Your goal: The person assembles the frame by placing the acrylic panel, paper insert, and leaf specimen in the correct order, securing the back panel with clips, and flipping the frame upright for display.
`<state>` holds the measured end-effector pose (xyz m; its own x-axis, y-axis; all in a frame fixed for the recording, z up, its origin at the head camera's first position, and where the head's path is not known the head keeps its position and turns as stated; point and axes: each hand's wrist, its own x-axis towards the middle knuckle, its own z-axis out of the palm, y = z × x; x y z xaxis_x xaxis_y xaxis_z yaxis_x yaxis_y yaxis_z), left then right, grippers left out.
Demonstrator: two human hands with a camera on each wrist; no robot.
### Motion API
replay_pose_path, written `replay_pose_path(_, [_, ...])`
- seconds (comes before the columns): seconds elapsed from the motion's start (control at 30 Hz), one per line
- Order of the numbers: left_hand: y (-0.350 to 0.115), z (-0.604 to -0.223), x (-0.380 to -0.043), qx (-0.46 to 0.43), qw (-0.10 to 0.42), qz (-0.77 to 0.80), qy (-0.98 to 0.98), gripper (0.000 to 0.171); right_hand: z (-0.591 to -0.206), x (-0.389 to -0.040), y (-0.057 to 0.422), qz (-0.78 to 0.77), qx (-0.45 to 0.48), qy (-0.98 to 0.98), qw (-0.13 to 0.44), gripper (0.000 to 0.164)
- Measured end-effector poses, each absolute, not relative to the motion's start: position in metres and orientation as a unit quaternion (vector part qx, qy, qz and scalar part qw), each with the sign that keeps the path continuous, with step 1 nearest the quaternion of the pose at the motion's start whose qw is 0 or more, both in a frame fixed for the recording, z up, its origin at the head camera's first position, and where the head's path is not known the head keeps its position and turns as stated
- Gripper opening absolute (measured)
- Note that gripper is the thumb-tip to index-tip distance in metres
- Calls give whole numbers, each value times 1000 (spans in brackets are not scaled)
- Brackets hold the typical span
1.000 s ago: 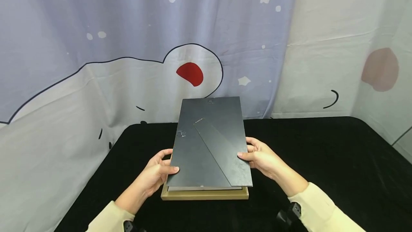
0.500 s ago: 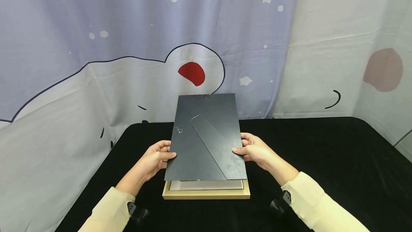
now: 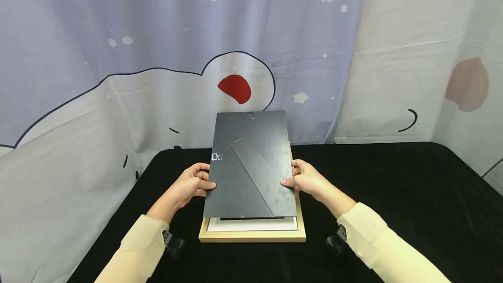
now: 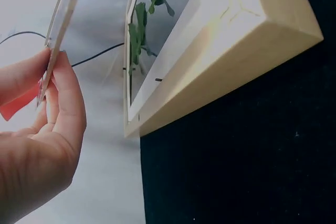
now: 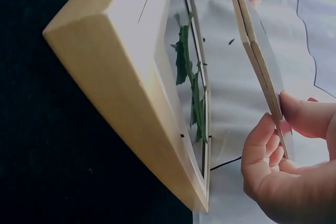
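Note:
A dark grey picture-frame backing board with a fold-out stand leg is raised over a light wooden picture frame. My left hand pinches its left edge, thumb on top and fingers beneath. At the right edge my right hand holds it the same way. In the wrist views a gap shows between the board and the frame. Green leaves show inside the frame, along with small black tabs on its inner edge. The board hides most of the frame in the head view.
The frame lies on a table with a black cloth. Behind the table hangs a pale blue and white curtain with a cartoon print. Dark wrist cameras sit at both cuffs.
Both hands have carried the backing board up and away, slightly to the left. More of the frame's front rim and its white inside now shows. The frame has stayed nearly in place.

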<state>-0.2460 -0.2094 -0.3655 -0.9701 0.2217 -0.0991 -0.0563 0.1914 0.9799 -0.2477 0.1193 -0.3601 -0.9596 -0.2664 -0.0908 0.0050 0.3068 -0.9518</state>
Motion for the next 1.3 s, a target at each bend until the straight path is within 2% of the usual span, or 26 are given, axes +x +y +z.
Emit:
replay_pose_path(0.33, [-203,-372,-250,24,77,577,813,52,-367,-256,121,-564,-76,817,94,74])
replay_pose_path(0.93, [-199,-386,-250,23,53,552,832,51,-379,-256,120,-502,-78,857,83,69])
replay_pose_path(1.3, [-198,-390,-244,9,53,524,850,50,-383,-253,119,-482,-72,868,92,74])
